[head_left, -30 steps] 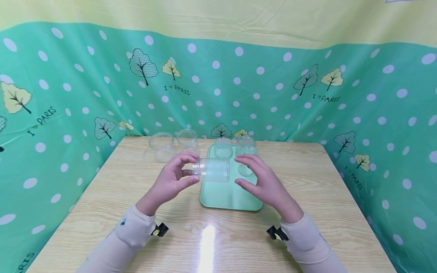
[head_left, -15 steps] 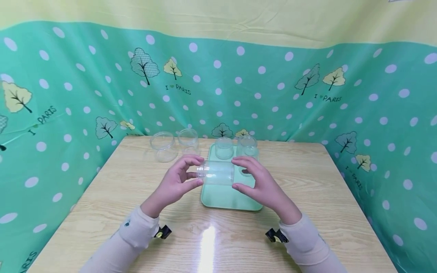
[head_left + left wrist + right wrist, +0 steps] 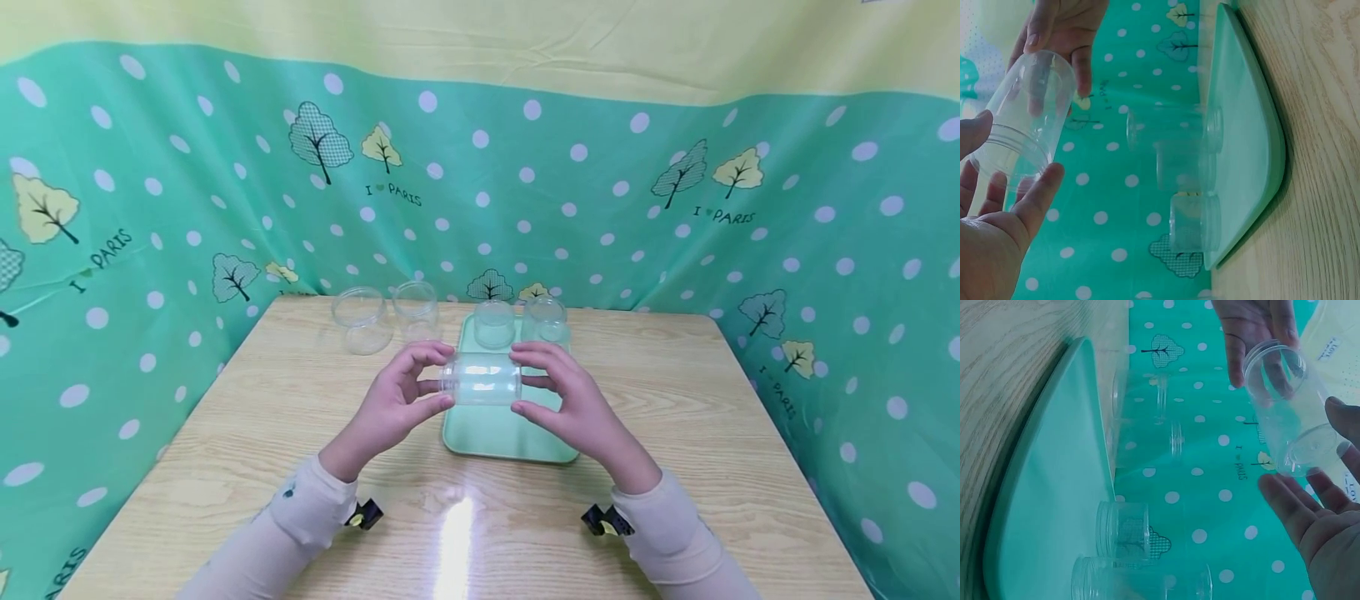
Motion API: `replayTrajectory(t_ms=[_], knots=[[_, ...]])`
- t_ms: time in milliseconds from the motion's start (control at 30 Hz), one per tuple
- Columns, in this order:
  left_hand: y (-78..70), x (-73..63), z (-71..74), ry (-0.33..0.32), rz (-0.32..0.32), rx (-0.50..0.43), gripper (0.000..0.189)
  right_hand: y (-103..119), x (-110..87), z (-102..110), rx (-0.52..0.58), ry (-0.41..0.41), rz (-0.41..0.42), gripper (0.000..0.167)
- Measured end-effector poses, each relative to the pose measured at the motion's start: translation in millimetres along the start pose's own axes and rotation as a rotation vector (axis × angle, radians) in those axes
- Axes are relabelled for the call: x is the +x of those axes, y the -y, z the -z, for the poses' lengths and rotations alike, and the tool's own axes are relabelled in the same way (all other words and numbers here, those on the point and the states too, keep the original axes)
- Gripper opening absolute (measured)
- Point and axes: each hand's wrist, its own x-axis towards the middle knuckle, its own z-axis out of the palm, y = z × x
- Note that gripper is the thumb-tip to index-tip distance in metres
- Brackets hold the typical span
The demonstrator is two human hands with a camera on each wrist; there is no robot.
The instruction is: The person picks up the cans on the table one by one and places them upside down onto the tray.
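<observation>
A clear plastic jar (image 3: 482, 379) lies sideways in the air over the green tray (image 3: 510, 437), held between both hands. My left hand (image 3: 390, 404) grips its threaded mouth end, with the thumb and fingers spread around the rim. At the base end, my right hand (image 3: 576, 404) holds the jar with thumb and fingertips. The right wrist view shows the jar (image 3: 1288, 412) to be see-through, with nothing visible inside. Behind it on the tray stand a short clear jar (image 3: 493, 325) and a taller one (image 3: 545, 317), threaded ends down; the left wrist view shows another jar (image 3: 1185, 165) between them.
Left of the tray, a wide clear jar (image 3: 362, 321) and a narrower clear jar (image 3: 416, 312) stand mouth up on the wooden table (image 3: 247, 400). A green dotted curtain (image 3: 480, 200) encloses the back and sides.
My left hand has moved right with the jar, bringing its base to my right hand. My right hand, earlier apart from the jar, now holds its base end.
</observation>
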Motion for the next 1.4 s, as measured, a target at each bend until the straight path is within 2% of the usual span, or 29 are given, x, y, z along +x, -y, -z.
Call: replayTrajectory(t_ms=[333, 700, 1200, 1400], knots=[[0.0, -0.6, -2.5, -0.009, -0.014, 0.004, 0.045, 1.3, -0.5, -1.4, 0.091, -0.021, -0.037, 0.057], [-1.1, -0.9, -2.2, -0.029, -0.038, -0.036, 0.048, 4.2, -0.1, -3.1, 0.134, -0.06, -0.013, 0.055], [-2.1, -1.3, -4.2, -0.052, -0.022, -0.054, 0.046, 4.7, -1.7, -3.9, 0.141, -0.062, 0.007, 0.047], [-3.3, -1.3, -3.7, -0.06, -0.011, -0.065, 0.047, 4.7, -1.5, -4.5, 0.145, -0.046, -0.004, 0.053]])
